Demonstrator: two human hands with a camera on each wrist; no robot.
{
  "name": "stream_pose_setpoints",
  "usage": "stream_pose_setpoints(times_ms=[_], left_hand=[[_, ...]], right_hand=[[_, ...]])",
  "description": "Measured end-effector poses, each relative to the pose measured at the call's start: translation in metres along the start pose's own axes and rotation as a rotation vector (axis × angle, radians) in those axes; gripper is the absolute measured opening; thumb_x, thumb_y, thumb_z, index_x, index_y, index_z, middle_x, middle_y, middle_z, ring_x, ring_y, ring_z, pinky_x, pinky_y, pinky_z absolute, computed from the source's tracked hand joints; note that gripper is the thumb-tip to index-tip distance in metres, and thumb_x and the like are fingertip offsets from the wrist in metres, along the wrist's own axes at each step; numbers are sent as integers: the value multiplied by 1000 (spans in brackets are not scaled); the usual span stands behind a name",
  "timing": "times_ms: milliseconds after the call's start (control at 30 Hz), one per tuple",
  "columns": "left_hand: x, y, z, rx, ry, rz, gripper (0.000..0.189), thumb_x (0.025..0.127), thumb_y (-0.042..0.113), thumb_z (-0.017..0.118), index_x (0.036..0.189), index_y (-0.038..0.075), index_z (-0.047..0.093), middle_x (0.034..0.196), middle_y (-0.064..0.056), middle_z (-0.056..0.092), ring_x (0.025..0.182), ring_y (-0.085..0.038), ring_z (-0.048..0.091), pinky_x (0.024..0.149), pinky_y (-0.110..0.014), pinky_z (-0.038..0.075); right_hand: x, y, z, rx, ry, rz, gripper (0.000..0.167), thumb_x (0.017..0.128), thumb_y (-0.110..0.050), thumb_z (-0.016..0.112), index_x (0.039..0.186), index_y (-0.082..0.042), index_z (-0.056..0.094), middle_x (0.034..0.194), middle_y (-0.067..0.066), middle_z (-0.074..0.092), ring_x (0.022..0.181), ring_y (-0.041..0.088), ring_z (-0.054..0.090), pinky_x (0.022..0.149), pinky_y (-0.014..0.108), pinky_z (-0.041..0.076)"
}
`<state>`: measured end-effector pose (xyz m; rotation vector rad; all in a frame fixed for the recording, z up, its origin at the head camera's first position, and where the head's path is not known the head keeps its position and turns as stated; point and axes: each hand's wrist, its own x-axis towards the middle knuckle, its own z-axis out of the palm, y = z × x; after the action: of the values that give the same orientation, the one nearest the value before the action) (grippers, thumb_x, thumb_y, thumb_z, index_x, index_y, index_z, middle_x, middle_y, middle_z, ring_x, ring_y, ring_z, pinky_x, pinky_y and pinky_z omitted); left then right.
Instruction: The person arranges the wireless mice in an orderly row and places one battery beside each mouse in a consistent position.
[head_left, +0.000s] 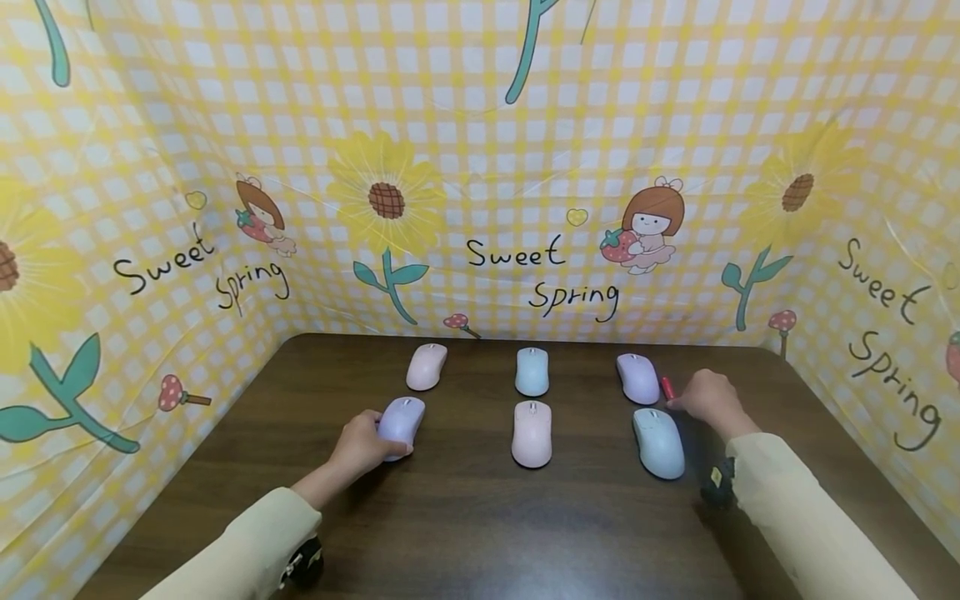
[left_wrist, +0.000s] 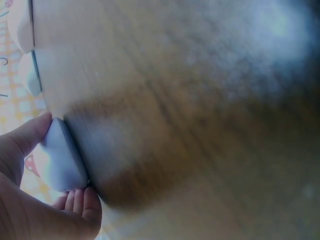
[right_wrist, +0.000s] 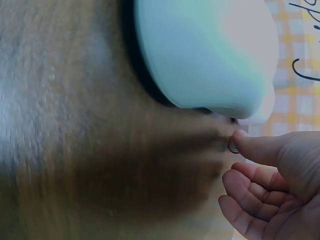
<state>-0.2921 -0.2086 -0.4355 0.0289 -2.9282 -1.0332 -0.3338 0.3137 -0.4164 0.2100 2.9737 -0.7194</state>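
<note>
My left hand (head_left: 358,446) grips the lilac computer mouse (head_left: 403,421) at the front left, its thumb on one side and its fingers on the other. In the left wrist view that mouse (left_wrist: 62,160) sits low at the tabletop. My right hand (head_left: 711,398) pinches a small red battery (head_left: 667,389) between thumb and fingers, close beside the back right lilac mouse (head_left: 639,379). One round end of the battery (right_wrist: 233,145) shows at the thumb tip in the right wrist view. In front of it lies a pale blue mouse (head_left: 660,444).
A pink mouse (head_left: 427,367) and a light blue mouse (head_left: 532,372) lie along the back of the dark wooden table (head_left: 480,525). Another pink mouse (head_left: 532,435) is at the middle front. Yellow checked cloth (head_left: 480,167) walls the table's back and sides.
</note>
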Motion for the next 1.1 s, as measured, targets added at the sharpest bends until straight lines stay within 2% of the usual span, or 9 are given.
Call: stream_pose_setpoints(times_ms=[367,600,867,1100], left_hand=[[1,2,1,2,-1,-4,70,64,23,90,111,-16,55,102,-25,62,90,-34,59,78,-47,48],[1,1,1,1,-1,4,70,65,23,90,111,-16,54,103,-25,62,91,-34,59,78,-47,48],[0,0,1,-3,-4,2,70,64,23,90,111,-16,55,102,-25,62,90,-34,59,78,-47,48],[0,-1,0,-8,-5,1,70,65,22,90,111,-16,54,102,-25,62,90,-34,59,78,-47,48]], right_hand=[[-19,1,-24,28,-34,15,26,83,-21,75,71,1,70,65,8,61,66,25,54,59,36,45],[-36,2,-40,0,20,-35,31,84,-28,74,79,2,72,69,6,62,67,24,53,58,37,45],[-53,12,-54,-62,79,-95,39,83,-32,75,88,6,72,89,24,67,77,34,61,67,48,49],[-70,21,-64,-74,105,-119,37,83,-32,74,87,5,72,91,24,68,79,38,62,67,50,48]])
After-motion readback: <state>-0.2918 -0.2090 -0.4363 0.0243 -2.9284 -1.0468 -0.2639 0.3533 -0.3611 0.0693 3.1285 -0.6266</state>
